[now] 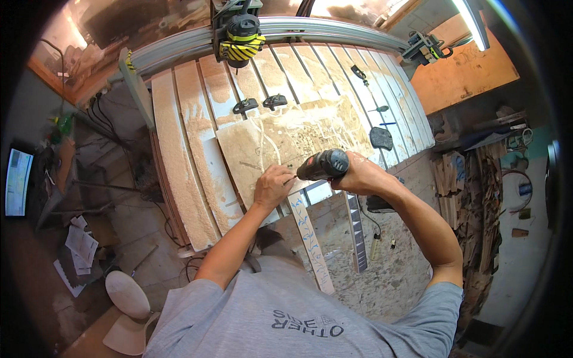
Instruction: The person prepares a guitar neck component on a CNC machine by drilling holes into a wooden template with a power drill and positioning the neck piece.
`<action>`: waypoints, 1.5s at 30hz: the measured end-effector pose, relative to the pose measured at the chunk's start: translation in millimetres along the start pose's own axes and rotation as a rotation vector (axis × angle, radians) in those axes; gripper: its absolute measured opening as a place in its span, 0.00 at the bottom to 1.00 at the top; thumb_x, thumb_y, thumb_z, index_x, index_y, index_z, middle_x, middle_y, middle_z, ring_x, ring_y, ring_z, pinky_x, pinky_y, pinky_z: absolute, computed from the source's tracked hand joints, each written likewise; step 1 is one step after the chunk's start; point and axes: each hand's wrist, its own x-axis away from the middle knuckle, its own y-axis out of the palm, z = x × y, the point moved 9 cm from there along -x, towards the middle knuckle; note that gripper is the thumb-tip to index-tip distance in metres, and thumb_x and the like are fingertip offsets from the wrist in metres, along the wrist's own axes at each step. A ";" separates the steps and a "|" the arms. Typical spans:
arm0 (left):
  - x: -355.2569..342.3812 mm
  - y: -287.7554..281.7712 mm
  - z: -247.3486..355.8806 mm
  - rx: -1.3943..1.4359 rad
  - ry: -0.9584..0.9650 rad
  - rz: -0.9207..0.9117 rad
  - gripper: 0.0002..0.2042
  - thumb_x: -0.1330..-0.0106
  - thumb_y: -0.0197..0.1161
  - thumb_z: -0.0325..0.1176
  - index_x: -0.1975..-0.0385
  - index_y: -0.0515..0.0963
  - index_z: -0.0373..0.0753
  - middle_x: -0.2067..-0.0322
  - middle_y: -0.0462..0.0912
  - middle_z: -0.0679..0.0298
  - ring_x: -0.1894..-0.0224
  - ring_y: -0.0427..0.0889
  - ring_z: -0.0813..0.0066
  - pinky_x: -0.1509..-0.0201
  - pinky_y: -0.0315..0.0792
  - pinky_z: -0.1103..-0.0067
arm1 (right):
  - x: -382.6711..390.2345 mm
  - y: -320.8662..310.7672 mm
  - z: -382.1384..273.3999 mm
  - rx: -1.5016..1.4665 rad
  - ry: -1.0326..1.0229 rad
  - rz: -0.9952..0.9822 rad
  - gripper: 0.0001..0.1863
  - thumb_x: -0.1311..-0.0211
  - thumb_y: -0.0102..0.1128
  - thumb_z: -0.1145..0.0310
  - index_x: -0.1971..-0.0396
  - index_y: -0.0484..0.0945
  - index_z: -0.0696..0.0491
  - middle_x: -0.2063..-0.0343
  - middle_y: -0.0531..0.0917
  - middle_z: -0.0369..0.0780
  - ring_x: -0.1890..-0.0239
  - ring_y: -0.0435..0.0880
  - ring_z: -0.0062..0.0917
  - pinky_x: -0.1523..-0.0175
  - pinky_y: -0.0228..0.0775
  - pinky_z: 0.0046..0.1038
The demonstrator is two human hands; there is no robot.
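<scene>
My right hand (365,174) grips a black cordless drill (321,166), which lies level and points left over the near edge of a worn wooden board (239,146). Right at the drill's tip, my left hand (274,185) has its fingers curled together. A thin dark piece shows between the fingers and the tip; whether it is the bit or a screw I cannot tell. Below the hands a pale strip with blue markings (309,241) runs toward me. To its right is a strip with dark panels (357,235).
A slatted machine bed (182,143) dusted with sawdust carries the board. Two black clamps (245,106) sit behind it. A spindle (241,42) hangs from the gantry rail (334,27). At right lie a dark pad (381,138) and stacked wood scraps (471,209). A stool (127,295) stands at left.
</scene>
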 end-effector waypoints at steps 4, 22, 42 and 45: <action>-2.4 2.8 1.3 0.015 0.015 -0.023 0.05 0.42 0.76 0.30 0.67 0.90 0.41 0.59 0.91 0.64 0.51 0.88 0.63 0.47 0.82 0.70 | -2.2 -3.8 -0.6 -0.022 -0.041 0.027 0.16 0.49 0.70 0.68 0.60 0.84 0.60 0.69 0.88 0.53 0.63 0.89 0.44 0.56 0.79 0.39; -2.6 -1.5 1.6 0.029 0.039 -0.008 0.04 0.38 0.74 0.31 0.66 0.89 0.40 0.60 0.91 0.64 0.51 0.87 0.63 0.48 0.83 0.70 | -13.0 -6.1 -8.5 0.009 -0.028 0.003 0.18 0.51 0.70 0.69 0.58 0.85 0.60 0.65 0.89 0.55 0.59 0.89 0.46 0.52 0.80 0.39; -6.9 1.2 1.6 0.099 -0.011 -0.002 0.11 0.41 0.64 0.18 0.61 0.89 0.35 0.57 0.91 0.54 0.50 0.88 0.55 0.43 0.81 0.66 | -14.7 1.5 -3.7 0.086 -0.059 -0.034 0.14 0.52 0.65 0.72 0.64 0.84 0.62 0.66 0.88 0.57 0.59 0.89 0.49 0.52 0.80 0.42; -5.7 -5.5 -5.6 0.112 -0.070 0.027 0.15 0.44 0.59 0.15 0.61 0.89 0.34 0.57 0.91 0.52 0.50 0.89 0.53 0.43 0.81 0.65 | -18.2 1.2 -10.5 0.104 -0.062 -0.067 0.12 0.53 0.64 0.72 0.69 0.84 0.64 0.68 0.87 0.59 0.60 0.90 0.49 0.55 0.81 0.43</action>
